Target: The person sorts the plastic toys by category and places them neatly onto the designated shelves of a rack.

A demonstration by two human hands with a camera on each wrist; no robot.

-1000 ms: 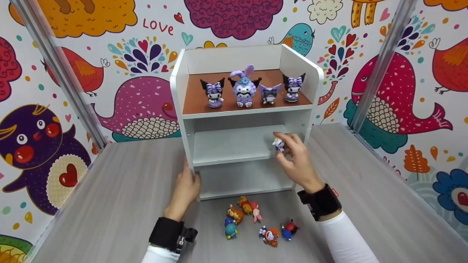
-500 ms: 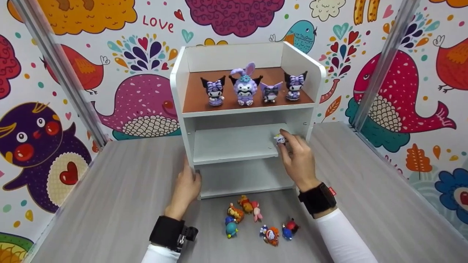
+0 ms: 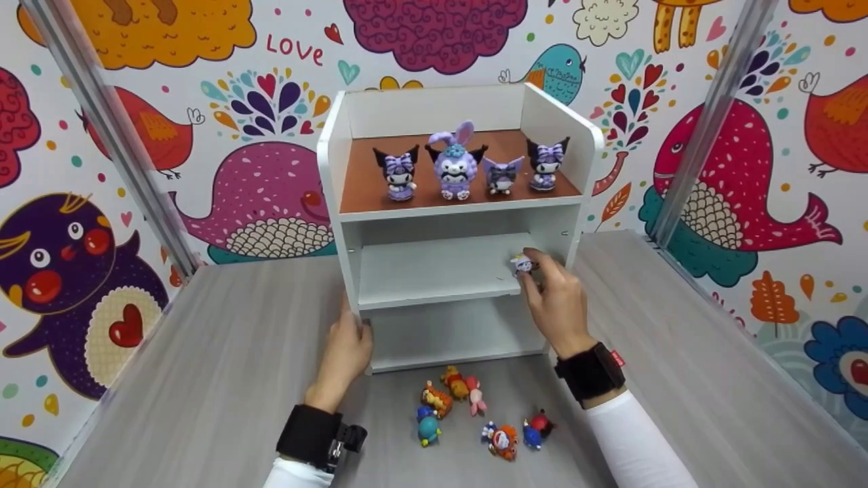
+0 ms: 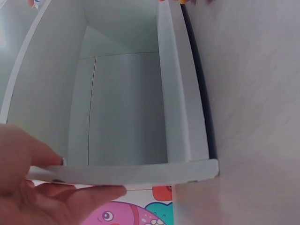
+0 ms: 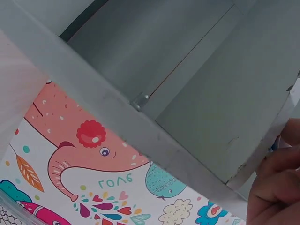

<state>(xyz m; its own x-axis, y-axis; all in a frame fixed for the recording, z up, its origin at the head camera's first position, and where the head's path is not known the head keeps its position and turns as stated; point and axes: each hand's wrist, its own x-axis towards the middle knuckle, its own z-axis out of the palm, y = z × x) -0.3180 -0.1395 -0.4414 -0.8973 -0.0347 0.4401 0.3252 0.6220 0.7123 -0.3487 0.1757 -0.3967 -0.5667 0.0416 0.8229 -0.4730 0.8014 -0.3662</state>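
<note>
A white shelf unit (image 3: pixel 434 298) stands upright, its side panel gripped by my left hand (image 3: pixel 347 352). In the left wrist view, the thumb of that hand (image 4: pixel 28 197) lies inside the panel and the fingers outside. My right hand (image 3: pixel 560 305) pinches a small white figurine (image 3: pixel 521 264) at the right end of the middle shelf. Fingers cover part of the figurine, and I cannot tell whether it touches the shelf. In the right wrist view, the right hand (image 5: pixel 276 183) is at the shelf's front edge, the figurine mostly hidden.
Several purple-and-black figurines (image 3: pixel 455 173) stand in a row on the brown top shelf. Below the unit, several colourful figurines lie on the grey table (image 3: pixel 237 379), among them an orange striped one (image 3: pixel 436 398), a pink one (image 3: pixel 475 396) and a teal one (image 3: pixel 428 430).
My right hand has shifted slightly right with the figurine, which has turned between the fingers. My left hand keeps its hold on the side panel.
</note>
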